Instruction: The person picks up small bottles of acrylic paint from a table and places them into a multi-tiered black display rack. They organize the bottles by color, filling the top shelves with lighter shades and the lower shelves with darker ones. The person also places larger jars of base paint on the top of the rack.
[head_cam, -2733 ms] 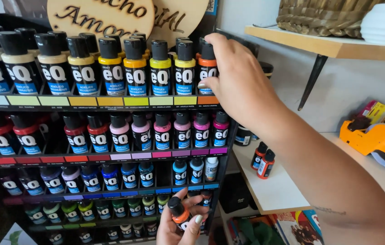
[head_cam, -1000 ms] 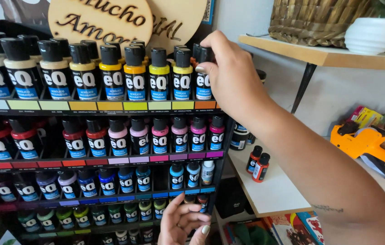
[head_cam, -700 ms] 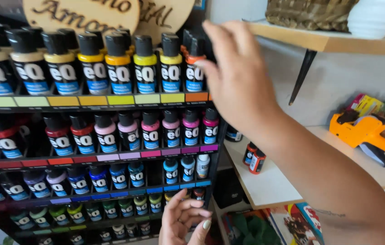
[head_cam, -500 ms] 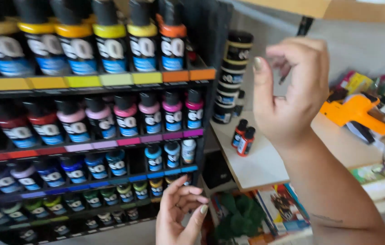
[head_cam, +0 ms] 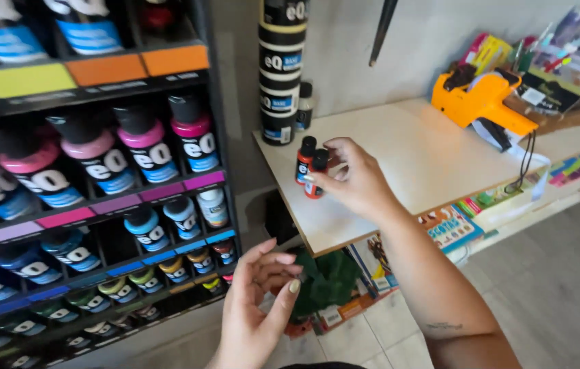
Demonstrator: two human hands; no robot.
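We see two small paint bottles side by side near the front left corner of the pale desk [head_cam: 433, 164]. The left bottle [head_cam: 304, 160] has an orange-red body, a black cap and a small label; it stands upright. The right bottle [head_cam: 317, 173] looks the same, orange-red with a black cap, and it is also roughly upright, just beside the first, perhaps touching it. Our right hand [head_cam: 355, 179] closes its fingertips around this second bottle, covering part of its lower body.
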